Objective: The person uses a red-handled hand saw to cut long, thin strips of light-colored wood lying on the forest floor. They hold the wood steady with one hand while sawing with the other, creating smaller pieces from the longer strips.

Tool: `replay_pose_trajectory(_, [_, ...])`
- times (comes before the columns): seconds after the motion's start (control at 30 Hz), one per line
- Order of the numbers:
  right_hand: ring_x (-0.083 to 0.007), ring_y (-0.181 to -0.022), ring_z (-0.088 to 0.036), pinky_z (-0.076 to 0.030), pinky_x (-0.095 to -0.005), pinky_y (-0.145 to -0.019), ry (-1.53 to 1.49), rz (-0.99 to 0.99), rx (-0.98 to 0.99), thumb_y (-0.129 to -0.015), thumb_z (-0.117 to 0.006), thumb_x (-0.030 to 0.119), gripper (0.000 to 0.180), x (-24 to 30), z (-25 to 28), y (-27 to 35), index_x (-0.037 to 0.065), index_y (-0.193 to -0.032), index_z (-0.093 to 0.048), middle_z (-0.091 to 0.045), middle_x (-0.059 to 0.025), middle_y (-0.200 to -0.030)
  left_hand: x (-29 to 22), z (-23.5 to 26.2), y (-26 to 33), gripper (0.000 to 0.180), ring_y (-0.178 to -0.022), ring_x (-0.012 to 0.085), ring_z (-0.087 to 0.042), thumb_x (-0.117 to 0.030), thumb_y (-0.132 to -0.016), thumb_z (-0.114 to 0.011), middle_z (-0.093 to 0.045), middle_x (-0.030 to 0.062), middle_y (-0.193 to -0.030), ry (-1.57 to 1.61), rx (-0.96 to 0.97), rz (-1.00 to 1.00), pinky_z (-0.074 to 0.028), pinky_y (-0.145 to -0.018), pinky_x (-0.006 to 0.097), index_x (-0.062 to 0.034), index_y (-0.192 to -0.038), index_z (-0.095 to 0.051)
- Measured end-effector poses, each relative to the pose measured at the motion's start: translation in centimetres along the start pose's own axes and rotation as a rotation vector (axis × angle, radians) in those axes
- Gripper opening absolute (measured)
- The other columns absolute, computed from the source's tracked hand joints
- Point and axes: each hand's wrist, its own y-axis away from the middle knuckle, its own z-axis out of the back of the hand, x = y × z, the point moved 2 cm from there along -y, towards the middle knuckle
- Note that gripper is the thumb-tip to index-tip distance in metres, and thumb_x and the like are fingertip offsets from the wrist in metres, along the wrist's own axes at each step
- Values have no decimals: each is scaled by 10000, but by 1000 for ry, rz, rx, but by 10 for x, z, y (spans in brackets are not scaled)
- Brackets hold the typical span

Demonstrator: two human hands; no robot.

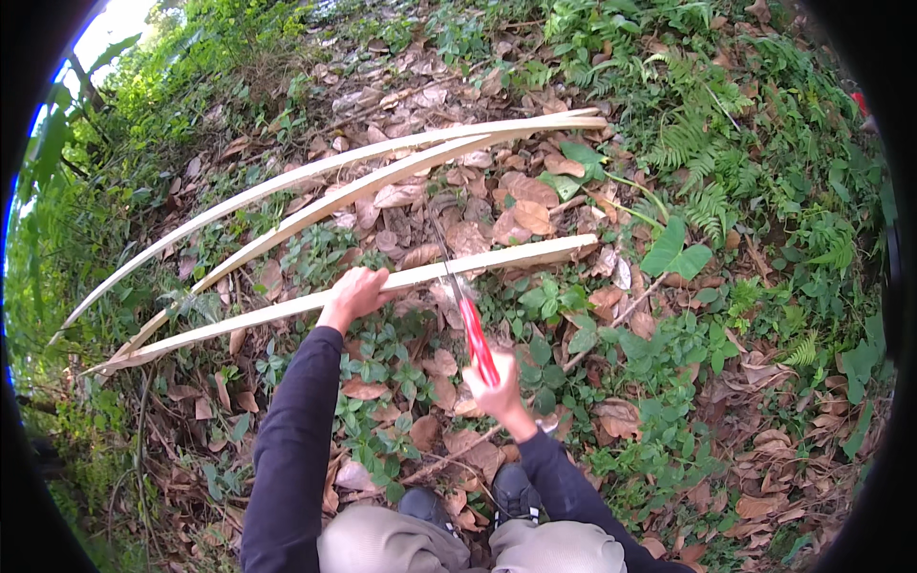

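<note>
My left hand point(353, 298) is closed over a long, pale wooden strip point(521, 255), steadying it just above the leafy ground. In my right hand point(498, 387) is the red handle of a handsaw point(477, 336). Its narrow, dark blade lies across the strip to the right of my left hand, pointing away from me. Whether the teeth have cut into the wood cannot be made out. Farther off, two more pale strips, an outer one point(382, 148) and an inner one point(325, 204), lie curved in this view and meet near their right ends.
Dry brown leaves point(449, 458) and low green plants cover the ground. A broad-leaved plant point(673, 252) stands right of the near strip, with ferns point(683, 143) beyond. A thin stick point(449, 462) lies before my dark shoes point(516, 492). Foliage point(67, 191) rises at the left.
</note>
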Motion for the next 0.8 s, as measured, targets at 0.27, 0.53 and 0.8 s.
replay_pose_trajectory(0.27, [-93,-470,-447,-342,-326,-463,-44,-77,-118,-812,-676,72,253,3,-10,-45,24,-625,-514,-488,-20,-511,-13,-7,12,360,-667,408,-664,-375,-882,-709,-642,192,-652,18,-19,-9,-531,-641,500,-45,-867,-564])
replay_pose_trajectory(0.53, [-136,-422,-463,-358,-326,-456,-131,-21,-131,-780,-674,72,284,18,11,31,60,-566,-487,-481,-33,-481,-17,-11,16,354,-673,398,-675,-375,-862,-720,-657,183,-672,0,-29,43,-540,-641,501,-51,-898,-583])
replay_pose_trajectory(0.8, [-114,-463,-490,-367,-326,-467,31,-14,-58,-791,-672,70,257,-2,-7,-16,34,-591,-515,-510,-39,-512,2,-9,7,352,-679,400,-674,-379,-865,-709,-657,186,-666,29,15,-4,-536,-646,504,-45,-843,-601])
